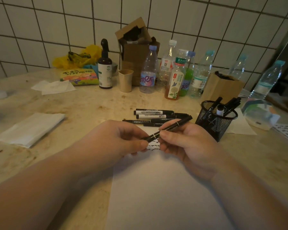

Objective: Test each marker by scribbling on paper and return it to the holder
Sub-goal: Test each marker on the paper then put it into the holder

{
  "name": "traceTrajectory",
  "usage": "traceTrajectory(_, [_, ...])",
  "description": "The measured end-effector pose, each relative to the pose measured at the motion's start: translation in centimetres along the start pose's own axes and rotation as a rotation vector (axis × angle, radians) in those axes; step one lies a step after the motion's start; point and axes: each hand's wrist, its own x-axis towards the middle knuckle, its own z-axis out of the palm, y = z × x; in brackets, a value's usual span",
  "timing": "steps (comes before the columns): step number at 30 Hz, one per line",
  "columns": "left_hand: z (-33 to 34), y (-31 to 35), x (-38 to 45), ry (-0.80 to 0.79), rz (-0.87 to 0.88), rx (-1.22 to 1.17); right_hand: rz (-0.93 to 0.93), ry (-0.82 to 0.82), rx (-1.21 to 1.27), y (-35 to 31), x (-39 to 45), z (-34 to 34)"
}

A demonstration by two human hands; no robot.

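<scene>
Hands at a marker, over a sheet of paper.

Head view: both hands hold 1 black marker (169, 128) above the paper (165, 188). The left hand (116, 138) pinches its near end, likely the cap, while the right hand (183, 143) curls around the barrel, so the 2 can pull apart or press together; which, I cannot tell. Black scribbles (154, 146) show between the hands. More markers (156, 116) lie in a pile just beyond the paper, probably awaiting a test. The mesh holder (214, 118), with several markers standing in it, sits near the right hand for an easy return.
</scene>
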Motion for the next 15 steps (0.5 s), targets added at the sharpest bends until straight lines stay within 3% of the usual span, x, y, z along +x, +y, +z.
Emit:
traceTrajectory(9, [0.01, 0.17, -0.24, 0.067, -0.042, 0.177, 0.000, 0.100, 0.049, -0.09, -0.03, 0.38])
traceTrajectory(13, [0.25, 0.14, -0.43, 0.064, 0.045, 0.521, -0.011, 0.094, -0.030, 0.14, 0.08, 0.52])
traceTrajectory(15, [0.12, 0.17, -0.57, 0.041, 0.074, 0.566, -0.015, 0.094, -0.051, 0.25, 0.11, 0.54])
